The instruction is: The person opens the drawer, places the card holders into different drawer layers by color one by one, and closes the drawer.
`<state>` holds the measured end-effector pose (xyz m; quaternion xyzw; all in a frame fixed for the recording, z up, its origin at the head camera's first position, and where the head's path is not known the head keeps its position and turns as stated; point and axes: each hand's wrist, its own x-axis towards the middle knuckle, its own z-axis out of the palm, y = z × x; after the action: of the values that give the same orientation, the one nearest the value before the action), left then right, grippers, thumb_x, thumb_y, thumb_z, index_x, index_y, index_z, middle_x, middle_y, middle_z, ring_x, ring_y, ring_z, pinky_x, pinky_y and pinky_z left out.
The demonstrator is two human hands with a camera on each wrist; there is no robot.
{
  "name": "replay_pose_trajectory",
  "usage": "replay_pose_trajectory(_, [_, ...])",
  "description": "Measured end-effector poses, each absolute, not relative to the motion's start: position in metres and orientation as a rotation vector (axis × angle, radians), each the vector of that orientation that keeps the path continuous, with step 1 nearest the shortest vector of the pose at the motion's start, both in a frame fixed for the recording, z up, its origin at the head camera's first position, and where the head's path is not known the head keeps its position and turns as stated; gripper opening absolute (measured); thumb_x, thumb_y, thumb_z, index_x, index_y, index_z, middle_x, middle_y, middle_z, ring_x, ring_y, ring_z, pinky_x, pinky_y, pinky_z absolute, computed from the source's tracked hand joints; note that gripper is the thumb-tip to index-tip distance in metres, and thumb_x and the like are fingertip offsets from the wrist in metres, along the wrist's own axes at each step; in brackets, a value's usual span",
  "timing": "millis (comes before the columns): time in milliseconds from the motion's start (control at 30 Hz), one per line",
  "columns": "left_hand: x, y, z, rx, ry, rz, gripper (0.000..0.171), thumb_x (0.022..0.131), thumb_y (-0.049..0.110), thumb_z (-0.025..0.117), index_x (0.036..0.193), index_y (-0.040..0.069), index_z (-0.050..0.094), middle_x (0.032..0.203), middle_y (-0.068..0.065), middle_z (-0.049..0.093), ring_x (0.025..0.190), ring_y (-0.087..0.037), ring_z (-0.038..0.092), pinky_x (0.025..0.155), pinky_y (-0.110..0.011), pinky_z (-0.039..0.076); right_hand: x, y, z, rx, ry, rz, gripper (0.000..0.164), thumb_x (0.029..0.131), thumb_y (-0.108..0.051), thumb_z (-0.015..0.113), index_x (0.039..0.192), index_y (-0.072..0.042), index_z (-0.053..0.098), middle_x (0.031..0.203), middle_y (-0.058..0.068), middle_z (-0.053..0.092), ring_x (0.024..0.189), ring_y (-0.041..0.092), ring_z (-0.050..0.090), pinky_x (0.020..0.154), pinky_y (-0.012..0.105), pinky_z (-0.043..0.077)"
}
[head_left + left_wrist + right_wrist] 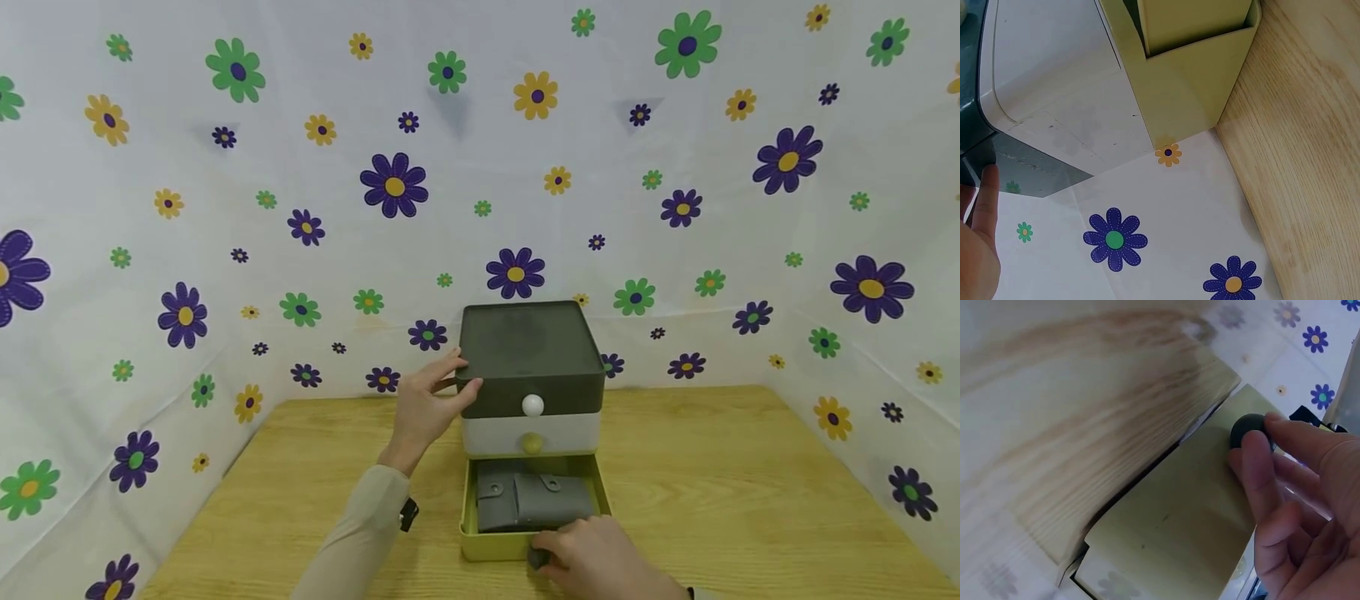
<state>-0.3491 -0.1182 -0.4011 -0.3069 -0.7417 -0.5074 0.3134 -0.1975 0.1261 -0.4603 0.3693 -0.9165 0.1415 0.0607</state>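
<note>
A small three-tier drawer box (528, 337) stands on the table, with a dark green top tier, a white middle tier and a yellow-green bottom drawer (498, 547). The bottom drawer is pulled out and holds a grey snap-button pouch (553, 497); a second snap shows beside it on similar grey material. My left hand (429, 406) rests against the box's upper left corner, fingers fairly straight along its side and thumb near the front edge. With thumb and fingers, my right hand (596, 554) pinches the drawer's dark round knob (1247, 429).
The upper drawers carry a white knob (532, 406) and a yellow-green knob (532, 443). Wooden tabletop (720, 483) spreads to both sides of the box. A white flower-print cloth (480, 242) hangs behind and at the sides.
</note>
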Motion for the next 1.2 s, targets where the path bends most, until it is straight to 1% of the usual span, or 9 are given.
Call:
replay_pose_trajectory(100, [-0.348, -0.119, -0.400, -0.804, -1.967, -1.329, 0.027, 0.082, 0.014, 0.080, 0.107, 0.005, 0.074, 0.127, -0.014, 0.065, 0.109, -0.027, 0.068, 0.077, -0.039, 0.059, -0.195, 0.125, -0.461, 1.119, -2.803, 0.396, 0.010, 0.089, -0.024, 0.071, 0.099, -0.024, 0.070, 0.058, -0.017, 0.050, 0.047, -0.005, 0.028, 0.043, 0.015, 0.022])
replay_pose_trajectory(200, [-0.347, -0.119, -0.399, -0.788, -1.986, -1.318, 0.028, 0.082, 0.015, 0.080, 0.107, 0.005, 0.074, 0.128, -0.013, 0.064, 0.111, -0.026, 0.067, 0.079, -0.037, 0.059, -0.194, 0.123, -0.461, 1.108, -2.833, 0.388, 0.017, 0.089, -0.022, 0.070, 0.106, -0.025, 0.071, 0.056, -0.017, 0.050, 0.046, -0.004, 0.028, 0.042, 0.017, 0.021])
replay_pose_trajectory(467, [-0.345, -0.118, -0.398, -0.795, -1.989, -1.310, 0.028, 0.082, 0.015, 0.080, 0.107, 0.004, 0.074, 0.128, -0.015, 0.064, 0.109, -0.027, 0.068, 0.077, -0.038, 0.059, -0.197, 0.121, -0.456, 1.072, -2.895, 0.486, 0.014, 0.088, -0.019, 0.071, 0.099, -0.026, 0.071, 0.057, -0.018, 0.041, 0.047, -0.001, 0.026, 0.044, 0.020, 0.020])
replay_pose_trajectory(600, [-0.346, -0.118, -0.398, -0.795, -1.993, -1.302, 0.029, 0.082, 0.015, 0.080, 0.108, 0.004, 0.074, 0.128, -0.015, 0.064, 0.108, -0.027, 0.069, 0.078, -0.038, 0.059, -0.198, 0.121, -0.455, 1.075, -2.884, 0.506, 0.015, 0.087, -0.019, 0.072, 0.102, -0.025, 0.072, 0.058, -0.018, 0.050, 0.046, -0.002, 0.029, 0.043, 0.018, 0.022])
replay_pose_trajectory(667, [-0.346, -0.119, -0.399, -0.790, -1.997, -1.300, 0.029, 0.082, 0.015, 0.080, 0.108, 0.004, 0.074, 0.128, -0.015, 0.065, 0.108, -0.027, 0.069, 0.078, -0.038, 0.059, -0.199, 0.122, -0.454, 1.080, -2.873, 0.520, 0.016, 0.088, -0.019, 0.072, 0.103, -0.024, 0.073, 0.058, -0.017, 0.051, 0.045, -0.002, 0.029, 0.042, 0.017, 0.022])
replay_pose_trajectory(800, [-0.346, -0.119, -0.400, -0.789, -2.000, -1.311, 0.029, 0.082, 0.015, 0.080, 0.108, 0.004, 0.074, 0.129, -0.015, 0.064, 0.109, -0.027, 0.068, 0.078, -0.038, 0.059, -0.203, 0.122, -0.455, 1.066, -2.856, 0.515, 0.019, 0.087, -0.019, 0.073, 0.106, -0.023, 0.073, 0.062, -0.015, 0.059, 0.045, -0.003, 0.034, 0.043, 0.016, 0.027])
replay_pose_trajectory(900, [-0.346, -0.119, -0.400, -0.793, -1.994, -1.317, 0.029, 0.082, 0.014, 0.080, 0.108, 0.004, 0.074, 0.129, -0.015, 0.064, 0.109, -0.027, 0.068, 0.078, -0.037, 0.059, -0.208, 0.122, -0.455, 1.041, -2.841, 0.490, 0.020, 0.086, -0.021, 0.075, 0.106, -0.023, 0.074, 0.070, -0.012, 0.067, 0.048, -0.004, 0.043, 0.045, 0.017, 0.035])
replay_pose_trajectory(1067, [-0.346, -0.119, -0.398, -0.790, -1.990, -1.301, 0.029, 0.082, 0.014, 0.080, 0.108, 0.004, 0.074, 0.128, -0.015, 0.064, 0.110, -0.027, 0.068, 0.078, -0.034, 0.059, -0.220, 0.119, -0.458, 1.001, -2.790, 0.419, 0.019, 0.084, -0.023, 0.076, 0.102, -0.025, 0.073, 0.073, -0.010, 0.069, 0.053, 0.000, 0.053, 0.046, 0.020, 0.038])
replay_pose_trajectory(1200, [-0.345, -0.119, -0.398, -0.782, -2.000, -1.289, 0.029, 0.081, 0.015, 0.080, 0.107, 0.004, 0.074, 0.128, -0.016, 0.064, 0.111, -0.029, 0.067, 0.078, -0.033, 0.059, -0.230, 0.118, -0.460, 0.955, -2.749, 0.400, 0.020, 0.082, -0.022, 0.077, 0.102, -0.025, 0.073, 0.073, -0.008, 0.069, 0.055, 0.005, 0.058, 0.045, 0.021, 0.038])
